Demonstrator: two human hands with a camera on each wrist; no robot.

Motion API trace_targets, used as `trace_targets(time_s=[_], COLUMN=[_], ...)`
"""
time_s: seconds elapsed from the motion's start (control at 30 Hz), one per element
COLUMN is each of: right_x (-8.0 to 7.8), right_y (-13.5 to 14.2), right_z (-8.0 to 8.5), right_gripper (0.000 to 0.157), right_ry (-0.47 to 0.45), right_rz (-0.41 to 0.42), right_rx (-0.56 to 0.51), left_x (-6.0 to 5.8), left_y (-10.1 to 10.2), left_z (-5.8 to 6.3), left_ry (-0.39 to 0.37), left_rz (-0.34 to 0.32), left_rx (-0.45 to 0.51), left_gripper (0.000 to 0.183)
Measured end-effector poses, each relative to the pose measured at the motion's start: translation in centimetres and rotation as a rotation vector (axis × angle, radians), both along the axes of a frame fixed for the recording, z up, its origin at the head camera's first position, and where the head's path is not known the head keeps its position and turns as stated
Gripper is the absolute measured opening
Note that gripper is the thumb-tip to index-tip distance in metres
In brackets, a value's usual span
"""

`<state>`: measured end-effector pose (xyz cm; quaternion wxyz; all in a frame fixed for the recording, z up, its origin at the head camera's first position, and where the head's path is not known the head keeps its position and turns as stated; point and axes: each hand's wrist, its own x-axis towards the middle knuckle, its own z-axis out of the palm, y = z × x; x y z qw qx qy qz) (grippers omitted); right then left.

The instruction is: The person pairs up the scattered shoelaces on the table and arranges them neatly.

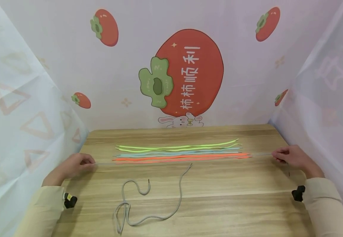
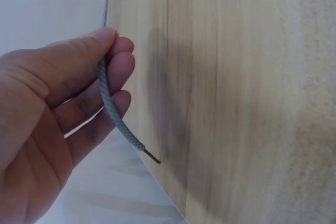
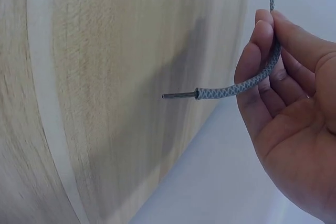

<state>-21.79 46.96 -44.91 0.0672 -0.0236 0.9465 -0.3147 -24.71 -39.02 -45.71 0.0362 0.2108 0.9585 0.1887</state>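
A grey shoelace [image 2: 114, 109] is stretched across the table between both hands, passing along the front of a row of coloured laces. My left hand [image 1: 77, 164] pinches it near one end between thumb and fingers; its dark tip hangs past the fingers in the left wrist view. At the far right, my right hand [image 1: 291, 158] pinches the other end, and that tip [image 3: 179, 95] sticks out below the fingers. The row holds yellow-green laces [image 1: 159, 147], light blue laces [image 1: 171, 152] and orange laces [image 1: 183, 157], lying roughly parallel. Part of the stretched lace is hard to make out against the orange ones.
A second grey shoelace [image 1: 153, 217] lies loosely looped on the near part of the wooden table [image 1: 233, 210]. A printed cloth backdrop [image 1: 124, 72] rises behind the table, with white side sheets [image 1: 20, 98] at left and right.
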Motion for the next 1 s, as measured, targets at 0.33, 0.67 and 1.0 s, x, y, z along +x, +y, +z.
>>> trace_targets(time_s=[0.33, 0.67, 1.0], right_x=[-0.8, -1.5, -1.6], right_y=[-0.4, -0.9, -1.3], right_z=[-0.7, -1.7, -1.9], right_gripper=[0.033, 0.024, 0.026], right_ry=[0.026, 0.006, -0.021], right_rz=[0.02, 0.064, 0.038], right_rx=[0.093, 0.07, 0.159], left_x=[-0.3, -0.7, -0.2], left_y=[-0.2, -0.2, 0.5], left_z=[-0.2, -1.2, -0.9], left_ry=[-0.064, -0.098, -0.107], left_rz=[0.054, 0.063, 0.034], left_rx=[-0.021, -0.052, -0.011], left_gripper=[0.005, 0.006, 0.006])
